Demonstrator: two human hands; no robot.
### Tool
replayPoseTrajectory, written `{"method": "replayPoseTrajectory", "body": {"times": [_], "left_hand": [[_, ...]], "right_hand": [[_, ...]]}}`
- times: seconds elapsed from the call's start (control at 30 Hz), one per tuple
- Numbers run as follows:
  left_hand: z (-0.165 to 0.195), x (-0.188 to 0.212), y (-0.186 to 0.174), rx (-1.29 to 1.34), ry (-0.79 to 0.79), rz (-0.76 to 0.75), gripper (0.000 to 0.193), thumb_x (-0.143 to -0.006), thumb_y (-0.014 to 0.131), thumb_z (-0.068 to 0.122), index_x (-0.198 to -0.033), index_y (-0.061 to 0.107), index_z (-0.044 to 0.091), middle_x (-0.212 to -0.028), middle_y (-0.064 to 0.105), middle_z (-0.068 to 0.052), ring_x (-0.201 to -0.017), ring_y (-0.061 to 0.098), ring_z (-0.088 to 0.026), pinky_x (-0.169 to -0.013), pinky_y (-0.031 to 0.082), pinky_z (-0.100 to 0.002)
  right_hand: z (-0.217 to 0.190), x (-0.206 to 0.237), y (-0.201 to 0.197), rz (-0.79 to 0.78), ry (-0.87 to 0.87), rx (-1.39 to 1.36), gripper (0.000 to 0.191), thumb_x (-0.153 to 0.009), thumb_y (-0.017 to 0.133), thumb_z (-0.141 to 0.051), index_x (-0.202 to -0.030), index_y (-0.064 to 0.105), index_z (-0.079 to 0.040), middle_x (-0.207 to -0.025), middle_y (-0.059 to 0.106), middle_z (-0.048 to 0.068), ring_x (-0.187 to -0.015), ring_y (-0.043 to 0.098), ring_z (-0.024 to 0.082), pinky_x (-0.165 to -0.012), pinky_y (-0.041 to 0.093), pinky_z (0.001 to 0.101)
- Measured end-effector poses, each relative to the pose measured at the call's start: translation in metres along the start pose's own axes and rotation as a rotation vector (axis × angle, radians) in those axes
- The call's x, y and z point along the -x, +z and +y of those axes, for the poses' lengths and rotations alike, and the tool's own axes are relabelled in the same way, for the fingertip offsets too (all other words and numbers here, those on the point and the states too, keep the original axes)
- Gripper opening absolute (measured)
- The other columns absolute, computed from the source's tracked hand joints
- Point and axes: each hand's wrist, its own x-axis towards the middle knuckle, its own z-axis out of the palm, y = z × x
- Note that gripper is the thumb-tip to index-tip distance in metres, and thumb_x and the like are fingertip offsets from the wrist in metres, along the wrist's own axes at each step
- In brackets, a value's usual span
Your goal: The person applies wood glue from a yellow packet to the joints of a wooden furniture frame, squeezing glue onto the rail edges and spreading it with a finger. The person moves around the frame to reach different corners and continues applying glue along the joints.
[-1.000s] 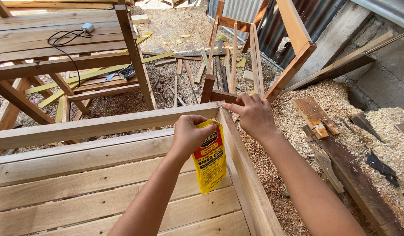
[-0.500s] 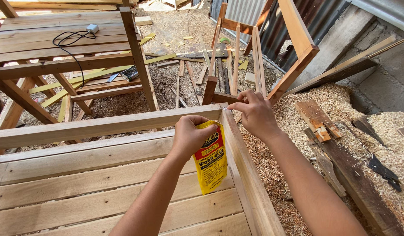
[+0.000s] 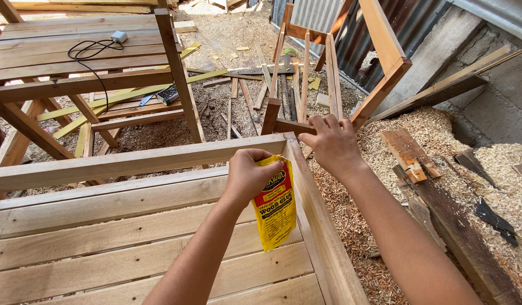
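Left hand (image 3: 247, 175) at frame centre, fingers closed around top of yellow glue pouch (image 3: 276, 206); pouch hangs inside corner of slatted wooden frame (image 3: 131, 226). Right hand (image 3: 331, 144) just right of it, fingers pinching dark wood strip (image 3: 292, 126) at frame's corner. Sawdust floor (image 3: 442, 130) right, scrap planks strewn. Wooden desk (image 3: 74, 45) upper left carries black cable (image 3: 88, 51). Corrugated metal wall (image 3: 351, 39) top right.

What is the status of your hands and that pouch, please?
Left hand grips yellow pouch at frame corner. Right hand on small block there. Nothing between them.
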Motion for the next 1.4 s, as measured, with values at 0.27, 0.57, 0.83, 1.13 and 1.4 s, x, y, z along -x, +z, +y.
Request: {"method": "replayPoseTrajectory", "body": {"times": [0.27,0.57,0.83,1.13,1.4], "left_hand": [[0.000,0.000,-0.004,-0.015,-0.022,-0.003,0.023,-0.081,0.081,0.018,-0.094,0.079,-0.001,-0.081,0.080,-0.011,-0.066,0.076,-0.012,-0.058,0.061,-0.028],[-0.004,-0.001,-0.005,-0.002,-0.001,0.011,0.023,-0.080,0.081,0.018,-0.092,0.080,-0.002,-0.079,0.080,-0.010,-0.066,0.075,-0.012,-0.058,0.060,-0.028],[-0.007,-0.003,-0.002,0.017,0.007,0.018,0.024,-0.079,0.082,0.019,-0.092,0.079,-0.001,-0.079,0.080,-0.010,-0.065,0.074,-0.010,-0.058,0.060,-0.028],[-0.006,-0.001,-0.004,0.015,0.006,0.029,0.024,-0.078,0.082,0.019,-0.090,0.080,-0.002,-0.078,0.080,-0.010,-0.064,0.074,-0.011,-0.058,0.060,-0.028],[-0.007,-0.001,-0.003,0.029,-0.003,0.022,0.023,-0.079,0.081,0.019,-0.090,0.080,-0.002,-0.078,0.080,-0.010,-0.064,0.074,-0.011,-0.057,0.060,-0.028]], "right_hand": [[-0.007,0.004,0.006,-0.018,0.053,-0.231,0.041,-0.094,0.058,-0.007,-0.114,0.079,-0.035,-0.113,0.062,-0.002,-0.106,0.057,0.018,-0.090,0.047,0.0398],[-0.011,0.003,0.008,-0.076,0.135,-0.316,0.045,-0.091,0.057,-0.003,-0.117,0.077,-0.033,-0.114,0.062,-0.003,-0.105,0.057,0.016,-0.088,0.047,0.0359],[-0.012,0.003,0.009,-0.102,0.187,-0.338,0.044,-0.097,0.051,-0.005,-0.119,0.076,-0.034,-0.116,0.062,0.000,-0.108,0.059,0.015,-0.089,0.048,0.0368],[-0.005,0.003,0.004,-0.154,0.191,-0.306,0.048,-0.095,0.051,-0.006,-0.119,0.076,-0.039,-0.120,0.063,0.000,-0.110,0.057,0.016,-0.089,0.046,0.0414],[-0.010,0.001,0.004,-0.158,0.159,-0.273,0.047,-0.096,0.052,-0.007,-0.118,0.076,-0.041,-0.119,0.063,-0.002,-0.111,0.057,0.016,-0.094,0.046,0.0408]]}}
